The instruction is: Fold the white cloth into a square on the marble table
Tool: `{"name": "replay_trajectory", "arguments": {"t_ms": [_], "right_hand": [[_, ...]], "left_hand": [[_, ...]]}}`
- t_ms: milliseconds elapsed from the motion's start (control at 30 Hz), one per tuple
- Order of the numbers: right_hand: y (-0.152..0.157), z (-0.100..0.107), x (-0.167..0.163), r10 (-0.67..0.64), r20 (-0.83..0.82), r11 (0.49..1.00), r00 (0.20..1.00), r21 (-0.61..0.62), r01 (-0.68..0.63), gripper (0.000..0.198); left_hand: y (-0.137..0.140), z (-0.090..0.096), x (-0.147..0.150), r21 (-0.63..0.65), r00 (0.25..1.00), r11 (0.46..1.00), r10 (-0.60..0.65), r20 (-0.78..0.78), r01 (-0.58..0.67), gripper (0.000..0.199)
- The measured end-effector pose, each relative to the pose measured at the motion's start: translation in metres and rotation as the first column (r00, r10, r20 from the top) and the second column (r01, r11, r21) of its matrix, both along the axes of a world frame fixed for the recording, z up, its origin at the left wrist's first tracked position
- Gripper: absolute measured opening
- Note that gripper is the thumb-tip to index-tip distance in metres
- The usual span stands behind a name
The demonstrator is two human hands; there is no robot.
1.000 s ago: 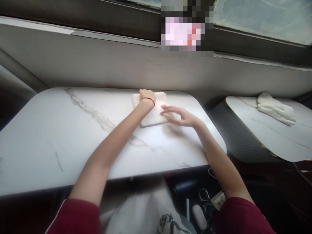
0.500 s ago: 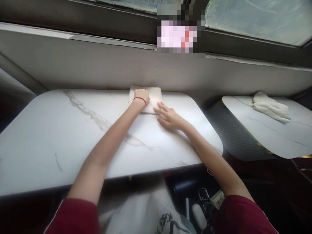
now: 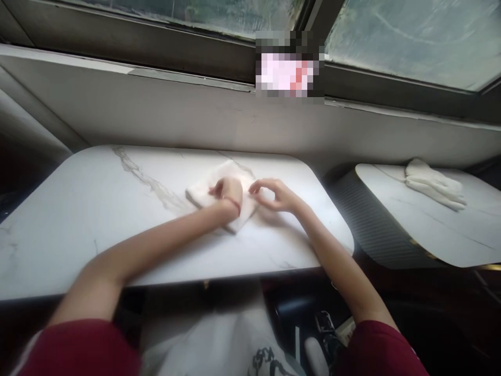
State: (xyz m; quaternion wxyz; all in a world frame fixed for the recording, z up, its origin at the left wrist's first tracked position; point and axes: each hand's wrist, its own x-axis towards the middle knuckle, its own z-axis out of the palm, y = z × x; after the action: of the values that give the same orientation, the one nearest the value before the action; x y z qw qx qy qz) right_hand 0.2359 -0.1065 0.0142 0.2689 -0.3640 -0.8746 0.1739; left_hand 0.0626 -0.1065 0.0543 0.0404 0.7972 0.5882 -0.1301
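A white folded cloth (image 3: pixel 207 196) lies turned cornerwise on the white marble-patterned table (image 3: pixel 136 240). My left hand (image 3: pixel 229 191), with a red string at its wrist, is on the cloth, wrist bent and fingers curled against it; motion blurs the fingertips. Close by on the right, my right hand (image 3: pixel 276 194) hovers at the cloth's right edge. Its fingers are bent, with a gap showing between them and the thumb. Whether its fingertips touch the cloth I cannot tell.
A second marble-patterned table (image 3: pixel 430 230) stands at the right with white gloves (image 3: pixel 434 185) on it. Behind the tables runs a pale wall (image 3: pixel 176 122) below framed windows (image 3: pixel 407 42). Under the near edge, dark shelving holds several small items, and a white printed bag (image 3: pixel 219 339) shows.
My left hand has drawn the cloth back from the wall edge toward me and rotated it. My right hand has gone from lying flat to raised with bent fingers.
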Motion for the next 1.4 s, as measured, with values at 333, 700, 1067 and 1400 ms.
{"name": "replay_trajectory", "arguments": {"t_ms": [333, 700, 1067, 1400], "right_hand": [[-0.035, 0.006, -0.081, 0.329, 0.316, 0.907, 0.890, 0.158, -0.391, 0.025], [0.020, -0.023, -0.146, -0.068, 0.523, 0.898, 0.849, 0.402, -0.176, 0.041], [0.094, -0.004, -0.241, -0.179, 0.634, 0.929, 0.753, 0.361, -0.083, 0.041], [0.125, -0.001, -0.297, -0.118, 0.627, 0.929, 0.770, 0.344, -0.138, 0.041]], "left_hand": [[-0.092, -0.001, -0.102, 0.083, 0.964, 0.960, -0.264, -0.034, 0.266, 0.037], [0.017, -0.037, -0.175, 0.280, 0.937, 0.930, -0.295, 0.188, 0.237, 0.054], [0.066, -0.054, -0.222, 0.312, 0.965, 0.948, -0.017, 0.261, -0.068, 0.059], [0.083, -0.039, -0.254, 0.228, 0.918, 0.915, 0.261, 0.300, -0.334, 0.059]]}}
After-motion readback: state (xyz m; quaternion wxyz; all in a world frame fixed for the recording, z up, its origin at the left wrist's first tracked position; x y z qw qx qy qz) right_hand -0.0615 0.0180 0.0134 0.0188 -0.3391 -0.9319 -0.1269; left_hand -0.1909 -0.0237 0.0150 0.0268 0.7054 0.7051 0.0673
